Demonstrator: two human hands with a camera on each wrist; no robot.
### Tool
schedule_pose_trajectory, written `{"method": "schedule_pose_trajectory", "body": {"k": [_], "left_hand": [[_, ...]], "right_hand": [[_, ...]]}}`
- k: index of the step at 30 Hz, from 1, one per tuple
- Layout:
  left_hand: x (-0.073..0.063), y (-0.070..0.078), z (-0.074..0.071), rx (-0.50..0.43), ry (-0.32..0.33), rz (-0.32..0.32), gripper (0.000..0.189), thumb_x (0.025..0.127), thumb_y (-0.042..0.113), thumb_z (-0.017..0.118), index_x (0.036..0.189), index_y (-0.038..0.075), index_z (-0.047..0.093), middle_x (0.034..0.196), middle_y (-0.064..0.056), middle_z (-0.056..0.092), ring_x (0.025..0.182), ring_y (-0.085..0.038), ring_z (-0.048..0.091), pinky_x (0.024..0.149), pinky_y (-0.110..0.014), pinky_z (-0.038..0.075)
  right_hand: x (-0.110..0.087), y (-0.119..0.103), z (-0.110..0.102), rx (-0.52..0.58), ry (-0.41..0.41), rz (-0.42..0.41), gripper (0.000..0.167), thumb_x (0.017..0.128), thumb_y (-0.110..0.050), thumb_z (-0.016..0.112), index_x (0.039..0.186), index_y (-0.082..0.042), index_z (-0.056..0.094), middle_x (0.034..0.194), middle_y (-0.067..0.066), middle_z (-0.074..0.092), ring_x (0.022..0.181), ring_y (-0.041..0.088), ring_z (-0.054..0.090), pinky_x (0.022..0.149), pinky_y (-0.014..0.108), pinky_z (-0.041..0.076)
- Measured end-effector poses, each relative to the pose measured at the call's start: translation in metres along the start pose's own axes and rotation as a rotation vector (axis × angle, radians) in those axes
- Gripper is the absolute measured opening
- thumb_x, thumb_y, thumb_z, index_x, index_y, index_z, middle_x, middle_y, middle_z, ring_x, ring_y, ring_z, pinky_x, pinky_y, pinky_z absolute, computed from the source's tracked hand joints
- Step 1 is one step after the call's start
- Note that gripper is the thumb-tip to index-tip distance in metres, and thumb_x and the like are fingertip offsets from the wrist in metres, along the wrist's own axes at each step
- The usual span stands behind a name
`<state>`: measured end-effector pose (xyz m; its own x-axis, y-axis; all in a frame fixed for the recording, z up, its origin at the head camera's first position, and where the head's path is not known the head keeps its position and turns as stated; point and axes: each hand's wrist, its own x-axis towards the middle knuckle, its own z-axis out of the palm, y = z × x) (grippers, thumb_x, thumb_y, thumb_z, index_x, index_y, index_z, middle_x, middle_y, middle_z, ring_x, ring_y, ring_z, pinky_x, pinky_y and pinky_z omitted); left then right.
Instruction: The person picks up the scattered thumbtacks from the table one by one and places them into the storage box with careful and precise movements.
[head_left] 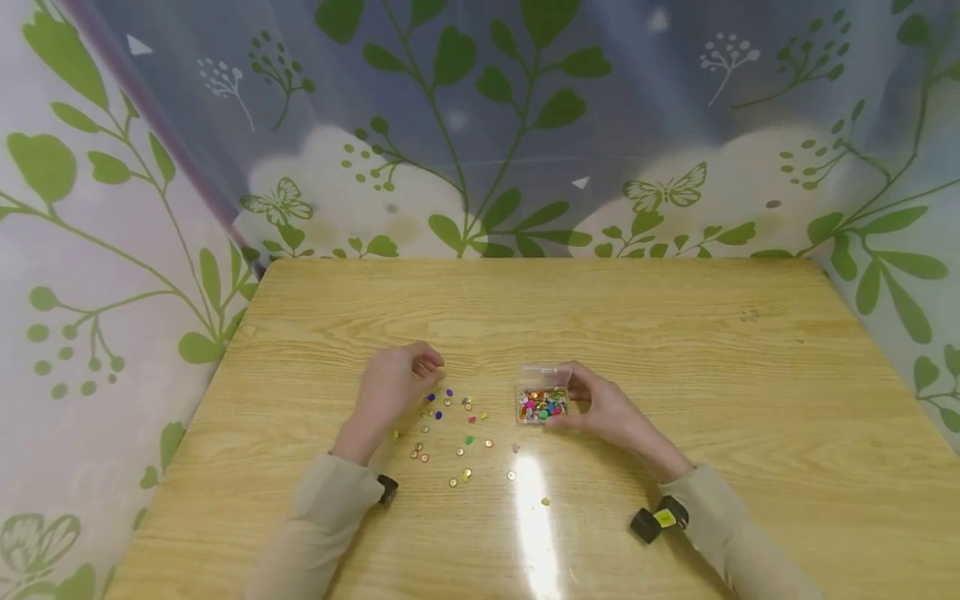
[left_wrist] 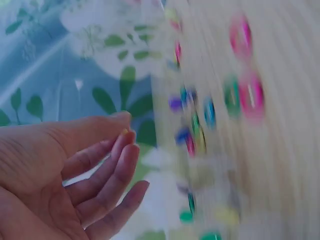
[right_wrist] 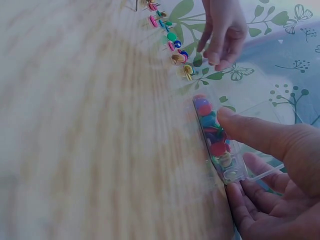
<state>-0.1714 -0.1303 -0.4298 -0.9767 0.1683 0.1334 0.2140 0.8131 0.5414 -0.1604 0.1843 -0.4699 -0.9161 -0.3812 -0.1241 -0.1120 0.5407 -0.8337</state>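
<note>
My right hand [head_left: 603, 408] grips a small clear plastic box [right_wrist: 235, 172], thumb on one side and fingers on the other. Its lid [head_left: 546, 375] stands raised. Colourful thumbtacks [head_left: 542, 406] fill the box. To the left, my left hand [head_left: 393, 383] hovers by the far edge of a scatter of loose thumbtacks [head_left: 461, 452]. In the left wrist view the left hand [left_wrist: 95, 170] has thumb and index fingertips together, the other fingers loosely bent. A tiny yellowish spot shows between those tips; whether it is a thumbtack I cannot tell.
The wooden table [head_left: 675, 308] reaches back to a leaf-patterned curtain [head_left: 517, 125]. Loose thumbtacks lie between both hands, with a stray yellow one [head_left: 545, 501] nearer the front. A bright glare streak [head_left: 534, 533] crosses the tabletop. Black wrist devices [head_left: 656, 521] sit at the sleeves.
</note>
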Motion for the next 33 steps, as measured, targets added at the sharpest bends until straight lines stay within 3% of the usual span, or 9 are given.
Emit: {"method": "schedule_pose_trajectory", "body": {"k": [6,13,17,22,28,33], "left_hand": [[-0.006,0.035,0.012,-0.048,-0.017,0.158,0.006,0.089,0.020,0.079,0.093,0.016,0.076,0.085,0.005,0.075,0.074,-0.011,0.068,0.063,-0.027,0.053],[-0.005,0.069,0.026,-0.069,-0.097,0.311,0.009,0.092,0.023,0.076,0.099,0.017,0.078,0.087,0.005,0.076,0.075,-0.008,0.069,0.062,-0.021,0.051],[-0.005,0.080,0.034,-0.082,-0.115,0.316,0.012,0.095,0.026,0.073,0.102,0.019,0.079,0.087,0.004,0.076,0.073,-0.008,0.068,0.057,-0.020,0.048],[-0.006,0.082,0.041,-0.055,-0.157,0.271,0.016,0.097,0.029,0.070,0.106,0.021,0.079,0.088,0.006,0.076,0.072,-0.005,0.065,0.056,-0.019,0.045],[-0.008,0.075,0.039,-0.065,-0.143,0.237,0.013,0.098,0.026,0.070,0.104,0.019,0.079,0.091,0.005,0.076,0.076,-0.008,0.067,0.057,-0.020,0.047],[-0.008,0.062,0.029,-0.078,-0.108,0.184,0.013,0.099,0.027,0.067,0.104,0.020,0.077,0.095,0.006,0.076,0.082,-0.010,0.069,0.068,-0.025,0.054]], "right_hand": [[-0.001,-0.004,-0.001,0.002,0.003,0.017,0.075,0.080,-0.024,0.088,0.142,-0.005,0.050,0.139,0.023,0.057,0.124,0.043,0.058,0.111,0.065,0.033],[0.000,-0.004,-0.001,-0.002,0.003,0.022,0.076,0.081,-0.024,0.087,0.143,-0.006,0.049,0.139,0.022,0.057,0.124,0.043,0.058,0.110,0.066,0.033],[-0.001,-0.003,-0.001,0.015,-0.003,0.020,0.074,0.081,-0.024,0.087,0.143,-0.006,0.049,0.141,0.022,0.056,0.126,0.044,0.056,0.110,0.066,0.034],[-0.001,-0.002,0.000,0.023,-0.011,0.015,0.071,0.082,-0.025,0.087,0.140,-0.008,0.050,0.140,0.021,0.057,0.127,0.045,0.056,0.109,0.067,0.035],[-0.001,-0.002,0.000,0.031,-0.007,0.026,0.074,0.081,-0.023,0.087,0.143,-0.007,0.049,0.142,0.022,0.056,0.127,0.044,0.055,0.111,0.065,0.035],[0.000,-0.001,0.000,0.021,0.000,0.019,0.075,0.080,-0.024,0.088,0.143,-0.007,0.049,0.142,0.023,0.055,0.126,0.044,0.056,0.110,0.064,0.036]]}}
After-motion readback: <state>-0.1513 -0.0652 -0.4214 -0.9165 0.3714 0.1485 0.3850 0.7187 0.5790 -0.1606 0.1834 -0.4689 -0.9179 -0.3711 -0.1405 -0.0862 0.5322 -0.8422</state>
